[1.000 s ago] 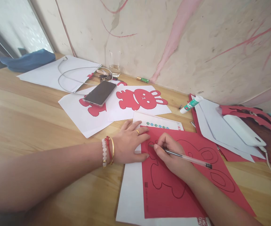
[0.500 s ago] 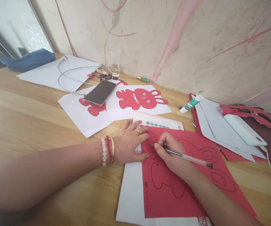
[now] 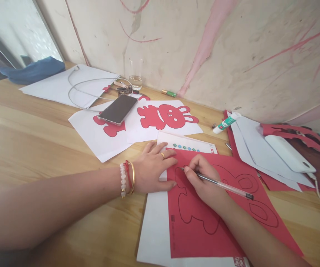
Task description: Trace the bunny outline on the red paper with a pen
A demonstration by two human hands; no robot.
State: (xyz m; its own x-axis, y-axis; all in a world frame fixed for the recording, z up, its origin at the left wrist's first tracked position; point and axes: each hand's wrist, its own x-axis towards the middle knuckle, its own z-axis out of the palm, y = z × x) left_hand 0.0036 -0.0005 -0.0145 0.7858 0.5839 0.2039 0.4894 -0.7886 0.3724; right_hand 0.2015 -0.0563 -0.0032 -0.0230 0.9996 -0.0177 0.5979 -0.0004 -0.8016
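A sheet of red paper lies on a white pad, with a rabbit outline in dark ink on it. My right hand grips a clear-barrelled pen, its tip on the paper at the upper left of the outline. Part of the drawing is hidden under that hand and forearm. My left hand rests flat with fingers spread, its fingertips on the red sheet's left edge. Beyond it lies a white sheet bearing a red paper rabbit.
A phone lies on another white sheet, near a cable. By the wall stand a glass and a small green-and-gold battery. At right are a glue stick, loose papers and a white power bank.
My right hand and the pen have shifted slightly right and up, and the curve at the outline's upper left has grown. My left hand stays in place.
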